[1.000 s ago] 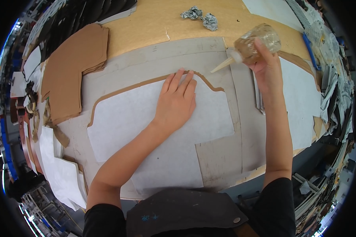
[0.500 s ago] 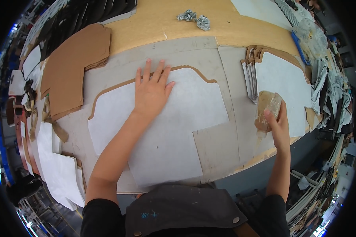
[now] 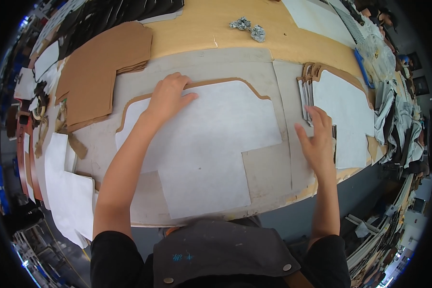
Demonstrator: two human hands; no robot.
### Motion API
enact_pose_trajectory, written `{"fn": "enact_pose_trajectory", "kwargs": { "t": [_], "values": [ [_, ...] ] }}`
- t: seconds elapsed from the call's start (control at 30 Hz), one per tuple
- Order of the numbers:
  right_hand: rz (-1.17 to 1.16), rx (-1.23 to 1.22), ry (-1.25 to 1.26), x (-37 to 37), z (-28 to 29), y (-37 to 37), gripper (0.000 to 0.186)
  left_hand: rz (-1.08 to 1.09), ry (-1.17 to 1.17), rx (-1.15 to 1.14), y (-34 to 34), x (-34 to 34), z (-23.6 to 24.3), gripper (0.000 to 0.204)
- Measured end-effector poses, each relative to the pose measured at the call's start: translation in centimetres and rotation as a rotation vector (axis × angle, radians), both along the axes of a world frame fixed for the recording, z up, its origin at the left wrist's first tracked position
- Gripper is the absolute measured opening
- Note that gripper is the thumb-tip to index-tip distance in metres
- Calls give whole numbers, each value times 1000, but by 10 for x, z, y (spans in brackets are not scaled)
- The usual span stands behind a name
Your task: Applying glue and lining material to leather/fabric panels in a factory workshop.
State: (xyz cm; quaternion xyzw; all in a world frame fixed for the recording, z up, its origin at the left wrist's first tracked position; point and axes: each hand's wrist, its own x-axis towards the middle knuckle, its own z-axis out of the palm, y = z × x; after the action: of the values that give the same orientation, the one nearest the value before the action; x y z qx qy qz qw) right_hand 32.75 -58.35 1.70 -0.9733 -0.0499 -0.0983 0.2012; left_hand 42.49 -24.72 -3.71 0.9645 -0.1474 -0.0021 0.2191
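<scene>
Workbench [image 3: 235, 29] strewn with cut board and paper.
My left hand [image 3: 168, 96] presses flat, fingers spread, on the white sheet [image 3: 206, 139] at centre frame; my right hand [image 3: 317, 139], open and empty, hovers just right of it.

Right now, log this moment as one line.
left hand flat on white sheet | right hand open, empty, beside stack

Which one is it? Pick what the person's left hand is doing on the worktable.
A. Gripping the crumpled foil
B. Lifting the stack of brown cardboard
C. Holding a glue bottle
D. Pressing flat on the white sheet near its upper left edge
D: the left hand lies palm-down on the white sheet, holding nothing, with the crumpled foil and the brown cardboard stack lying apart from it.
</scene>
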Motion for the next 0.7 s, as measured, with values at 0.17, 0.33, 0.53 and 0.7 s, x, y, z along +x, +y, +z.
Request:
{"fn": "enact_pose_trajectory", "kwargs": {
  "t": [0.17,0.33,0.53,0.7],
  "values": [
    [277,162,-29,67,-44,35,43,-83,198,-484,20,15,-3,13],
    [132,427,348,102,-58,40,25,190,353,-267,63,10,16,26],
    [11,579,429,91,-51,22,24,427,464,-493,132,-24,18,43],
    [-195,762,632,65,-48,15,26,567,538,-720,146,-68,23,47]
  ]
}}
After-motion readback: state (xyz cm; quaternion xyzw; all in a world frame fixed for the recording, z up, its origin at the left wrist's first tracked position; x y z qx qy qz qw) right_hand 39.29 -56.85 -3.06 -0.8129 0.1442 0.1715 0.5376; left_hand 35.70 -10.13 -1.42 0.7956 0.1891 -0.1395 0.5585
